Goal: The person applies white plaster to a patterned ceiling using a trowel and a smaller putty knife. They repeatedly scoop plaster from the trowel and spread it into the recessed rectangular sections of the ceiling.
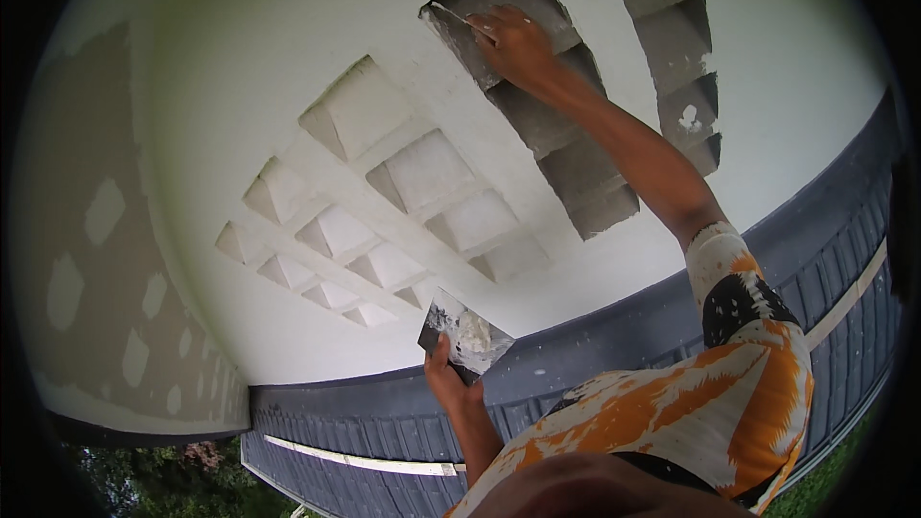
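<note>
My right hand (518, 43) is raised to the upper recess of a column of dark grey recesses (547, 120) in the white wall. Its fingers close on a thin, pale-edged tool (451, 14), probably a putty knife, that meets the recess's left edge; its exact shape is hard to make out. Low and near my body, my left hand (449, 374) grips a wide putty knife (432, 328) with a dark handle. White filler (473, 331) is heaped on its blade.
White pyramid-shaped recesses (422, 173) line the wall to the left. Another grey column (676, 43), smeared with white patches, lies to the right. Below the wall runs a dark ribbed roof (374, 432) with a pale batten (360, 461). A grey-brown patched wall (86, 230) stands far left.
</note>
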### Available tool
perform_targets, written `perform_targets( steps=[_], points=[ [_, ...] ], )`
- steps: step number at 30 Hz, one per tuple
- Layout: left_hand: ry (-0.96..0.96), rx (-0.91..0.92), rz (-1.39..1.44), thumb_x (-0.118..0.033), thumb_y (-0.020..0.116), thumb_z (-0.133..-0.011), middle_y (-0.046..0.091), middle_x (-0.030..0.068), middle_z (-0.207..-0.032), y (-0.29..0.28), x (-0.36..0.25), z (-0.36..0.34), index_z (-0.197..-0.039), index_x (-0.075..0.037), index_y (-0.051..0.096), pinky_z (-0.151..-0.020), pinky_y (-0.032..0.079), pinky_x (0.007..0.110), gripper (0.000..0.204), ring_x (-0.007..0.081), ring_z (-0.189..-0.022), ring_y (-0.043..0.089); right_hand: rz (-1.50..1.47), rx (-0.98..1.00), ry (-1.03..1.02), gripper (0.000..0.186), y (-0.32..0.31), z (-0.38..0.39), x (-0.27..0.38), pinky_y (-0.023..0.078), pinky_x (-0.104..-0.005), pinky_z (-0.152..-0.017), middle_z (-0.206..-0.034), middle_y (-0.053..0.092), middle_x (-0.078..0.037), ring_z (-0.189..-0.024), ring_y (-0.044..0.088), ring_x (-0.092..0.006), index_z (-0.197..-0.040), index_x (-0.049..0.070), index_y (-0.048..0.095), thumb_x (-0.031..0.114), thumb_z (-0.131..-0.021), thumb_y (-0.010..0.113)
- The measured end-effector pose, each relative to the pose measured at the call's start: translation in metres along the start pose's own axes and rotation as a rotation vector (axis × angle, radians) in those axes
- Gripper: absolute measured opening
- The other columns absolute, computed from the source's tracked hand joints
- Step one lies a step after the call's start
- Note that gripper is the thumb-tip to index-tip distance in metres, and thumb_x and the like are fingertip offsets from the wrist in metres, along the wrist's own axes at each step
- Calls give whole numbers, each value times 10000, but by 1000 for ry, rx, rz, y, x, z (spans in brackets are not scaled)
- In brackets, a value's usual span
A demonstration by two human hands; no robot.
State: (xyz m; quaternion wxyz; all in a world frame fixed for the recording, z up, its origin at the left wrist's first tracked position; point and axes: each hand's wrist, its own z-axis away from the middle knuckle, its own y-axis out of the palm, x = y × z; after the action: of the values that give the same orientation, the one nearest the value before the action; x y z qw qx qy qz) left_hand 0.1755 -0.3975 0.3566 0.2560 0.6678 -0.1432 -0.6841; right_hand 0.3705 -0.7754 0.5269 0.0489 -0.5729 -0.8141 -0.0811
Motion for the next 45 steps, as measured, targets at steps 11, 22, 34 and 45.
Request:
perform_targets(
  steps=[11,22,34,45],
  points=[
    [22,-9,5,-76,589,-868,642,164,-1115,0,1,3,-1231,54,533,-846,553,409,390,290,-968,665,20,81,71,205,-24,16,7,541,-401,-816,-956,698,-139,-961,640,-294,-1017,51,718,109,-834,645],
    [0,16,26,-68,598,-859,647,155,-1101,4,1,3,-1220,43,550,-830,558,404,380,277,-953,667,358,460,-167,197,10,-14,12,561,-398,-784,-1004,683,-155,-976,645,-309,-983,20,718,96,-815,648],
    [1,31,-22,-121,592,-880,651,154,-1114,11,-1,6,-1206,56,555,-856,547,409,373,283,-982,663,95,36,-169,215,12,-3,14,540,-382,-814,-941,700,-105,-927,644,-279,-1033,72,717,102,-837,632],
    [-12,30,15,-77,604,-871,652,152,-1087,8,-3,6,-1190,48,559,-808,566,400,345,274,-932,673,74,126,103,244,-4,-5,11,541,-421,-789,-951,696,-130,-913,647,-319,-998,62,735,72,-778,631]
  ],
)
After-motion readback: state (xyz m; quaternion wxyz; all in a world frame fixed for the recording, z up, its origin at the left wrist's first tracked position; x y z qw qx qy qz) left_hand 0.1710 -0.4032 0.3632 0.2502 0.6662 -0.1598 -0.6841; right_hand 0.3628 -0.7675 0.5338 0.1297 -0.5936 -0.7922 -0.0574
